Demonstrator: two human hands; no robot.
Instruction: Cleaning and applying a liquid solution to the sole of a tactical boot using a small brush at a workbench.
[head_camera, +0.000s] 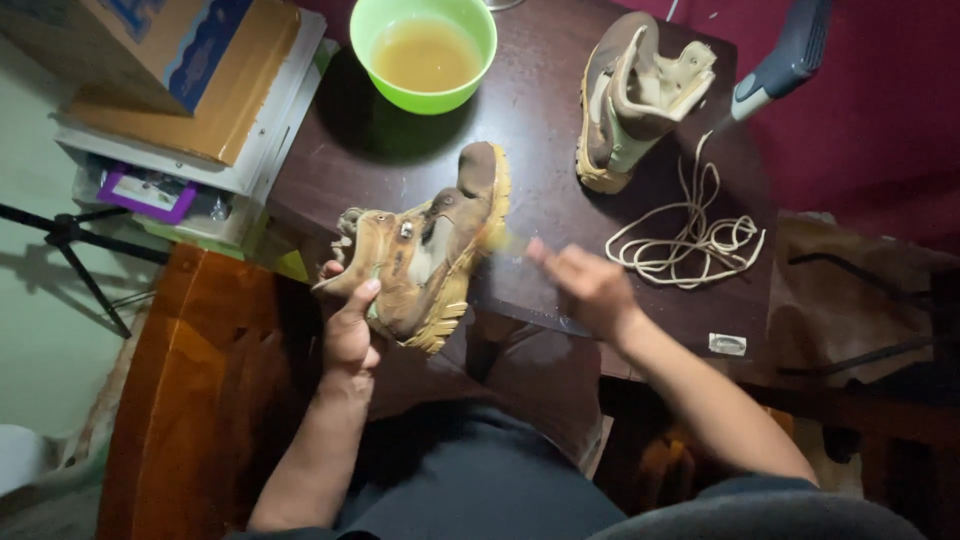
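Observation:
My left hand (348, 330) grips a worn brown boot (430, 250) by its ankle collar, holding it on its side over the near edge of the dark table (540, 120). The boot's yellowish sole faces right. My right hand (585, 280) is blurred beside that sole, fingers closed on a small pale thing (508, 241) touching the sole's edge; what it is cannot be made out. The second boot (630, 95), unlaced with its tongue pulled open, lies at the table's far right. A loose tan lace (690, 235) is coiled below it.
A green bowl (424, 50) of murky yellowish liquid stands at the far edge. A grey-and-blue handled tool (780, 60) juts in at top right. Stacked boxes and books (190, 90) sit left, with a tripod (75, 250) beside them. A brown wooden surface (190, 380) is lower left.

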